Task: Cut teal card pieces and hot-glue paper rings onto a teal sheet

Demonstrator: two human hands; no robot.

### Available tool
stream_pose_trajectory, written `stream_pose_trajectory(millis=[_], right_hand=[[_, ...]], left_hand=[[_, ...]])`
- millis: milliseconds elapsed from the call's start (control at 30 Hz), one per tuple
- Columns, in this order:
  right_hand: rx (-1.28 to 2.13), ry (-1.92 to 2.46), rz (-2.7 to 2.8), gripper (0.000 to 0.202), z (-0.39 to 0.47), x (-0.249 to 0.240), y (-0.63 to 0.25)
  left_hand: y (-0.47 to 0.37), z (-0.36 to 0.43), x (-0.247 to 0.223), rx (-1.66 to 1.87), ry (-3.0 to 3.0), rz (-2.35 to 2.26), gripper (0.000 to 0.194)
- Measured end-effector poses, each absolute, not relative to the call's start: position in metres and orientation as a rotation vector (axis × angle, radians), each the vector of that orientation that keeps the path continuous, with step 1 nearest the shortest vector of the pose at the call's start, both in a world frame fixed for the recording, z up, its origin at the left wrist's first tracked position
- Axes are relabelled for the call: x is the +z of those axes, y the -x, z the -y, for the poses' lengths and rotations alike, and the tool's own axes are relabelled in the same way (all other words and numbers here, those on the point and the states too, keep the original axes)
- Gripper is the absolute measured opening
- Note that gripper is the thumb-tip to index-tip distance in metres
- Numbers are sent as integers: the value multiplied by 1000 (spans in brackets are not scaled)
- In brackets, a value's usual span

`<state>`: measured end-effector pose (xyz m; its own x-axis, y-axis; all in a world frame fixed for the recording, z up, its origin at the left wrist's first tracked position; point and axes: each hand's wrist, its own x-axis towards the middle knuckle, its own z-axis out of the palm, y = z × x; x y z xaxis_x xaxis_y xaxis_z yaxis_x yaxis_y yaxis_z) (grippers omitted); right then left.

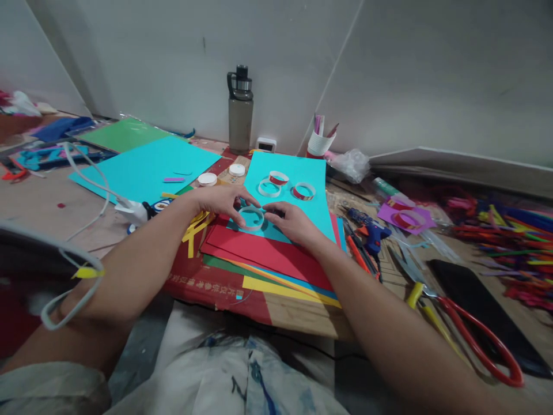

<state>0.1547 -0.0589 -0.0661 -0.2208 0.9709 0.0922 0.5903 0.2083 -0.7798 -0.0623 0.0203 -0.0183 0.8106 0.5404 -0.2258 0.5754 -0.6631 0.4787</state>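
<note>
Low over the sheets of coloured paper, my left hand curves its thumb and forefinger around the left side of a thin white ring. My right hand has its thumb and fingertips drawn together at the ring's right edge. Exactly where the fingertips press is hard to make out. Beneath lies a turquoise sheet, partly over a red sheet. Just beyond my hands on the turquoise sheet are a white ring, a red-and-white ring and another such ring.
A water bottle and a white pen cup stand by the wall. To the right lie a blue glue gun, red-handled scissors and a black phone-like slab. Yellow paper strips and a white plug are at left.
</note>
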Motion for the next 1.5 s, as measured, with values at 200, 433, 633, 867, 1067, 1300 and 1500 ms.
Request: stream_pose_trajectory(millis=[200, 433, 633, 867, 1067, 1300, 1500], right_hand=[[821, 1456, 1927, 29, 59, -64, -154], [796, 1467, 1927, 30, 57, -68, -155], [770, 1447, 1926, 30, 56, -73, -155], [771, 1460, 1965, 28, 58, -67, -155], [764, 1458, 1942, 29, 57, -69, -155], [774, 1461, 1945, 29, 57, -69, -155], [786, 1457, 1948, 31, 58, -68, -155]], left_hand=[[62, -20, -19, -77, -2451, -830, 68], [61, -21, -23, -61, -2482, -828, 70], [60, -22, -25, -88, -2511, -820, 69], [60, -20, -22, -74, -2484, -828, 68], [60, -19, -21, -82, -2497, -826, 67], [62, -21, -22, -73, -2473, -837, 69], [64, -21, -19, -108, -2444, -808, 72]])
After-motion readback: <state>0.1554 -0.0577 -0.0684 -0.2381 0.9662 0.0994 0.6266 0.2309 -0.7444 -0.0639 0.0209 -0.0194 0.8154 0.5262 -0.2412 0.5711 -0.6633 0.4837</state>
